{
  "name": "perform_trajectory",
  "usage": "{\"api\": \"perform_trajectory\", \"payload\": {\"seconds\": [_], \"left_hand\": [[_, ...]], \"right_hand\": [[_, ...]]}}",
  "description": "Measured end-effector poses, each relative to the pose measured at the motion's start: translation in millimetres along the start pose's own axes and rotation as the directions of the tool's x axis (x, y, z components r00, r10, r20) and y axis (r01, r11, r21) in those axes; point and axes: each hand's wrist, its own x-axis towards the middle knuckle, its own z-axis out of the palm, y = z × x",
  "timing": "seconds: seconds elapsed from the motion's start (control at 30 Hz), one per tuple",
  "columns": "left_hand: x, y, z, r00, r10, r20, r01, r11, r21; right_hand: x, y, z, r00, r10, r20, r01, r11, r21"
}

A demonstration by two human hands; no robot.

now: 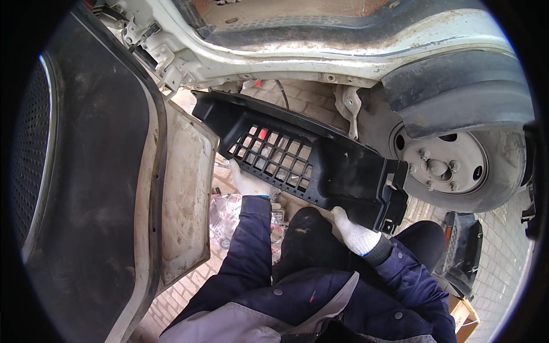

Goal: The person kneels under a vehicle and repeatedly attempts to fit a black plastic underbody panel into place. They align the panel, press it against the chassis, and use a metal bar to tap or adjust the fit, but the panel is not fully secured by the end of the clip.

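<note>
A long black plastic step panel with a grid of square openings lies slantwise in front of me, its left end higher in the picture. My left hand, in a white knit glove, grips its near edge below the grid. Near the right end, my right hand, gloved the same way, closes on the same edge. The fingers of both hands are partly hidden by the panel. Beyond the panel runs the white door sill of a vehicle, with a metal bracket hanging under it.
An opened vehicle door stands on the left. At right, a wheel sits beneath a black mudguard. A clear plastic bag lies on the paving by my left forearm. Another black part and a cardboard box are at lower right.
</note>
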Motion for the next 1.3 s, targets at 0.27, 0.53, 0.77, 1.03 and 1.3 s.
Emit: {"api": "perform_trajectory", "payload": {"seconds": [0.27,0.53,0.77,1.03,1.3], "left_hand": [[19,-26,10,0.994,0.084,-0.072,-0.090,0.993,-0.079],[12,-38,28,0.978,0.157,-0.139,-0.153,0.987,0.042],[20,-49,17,0.977,0.167,-0.136,-0.155,0.983,0.095],[34,-47,3,0.982,0.022,-0.187,-0.011,0.998,0.062],[47,-51,-10,0.959,0.059,-0.278,-0.024,0.992,0.126]], "right_hand": [[62,24,-25,0.813,-0.579,0.070,0.520,0.665,-0.536],[88,32,-32,0.932,-0.334,-0.138,0.290,0.919,-0.267],[103,30,-39,0.952,-0.252,-0.171,0.226,0.961,-0.156],[98,53,-22,0.943,-0.272,-0.193,0.234,0.952,-0.200],[81,73,2,0.953,-0.225,-0.202,0.162,0.944,-0.286]]}}
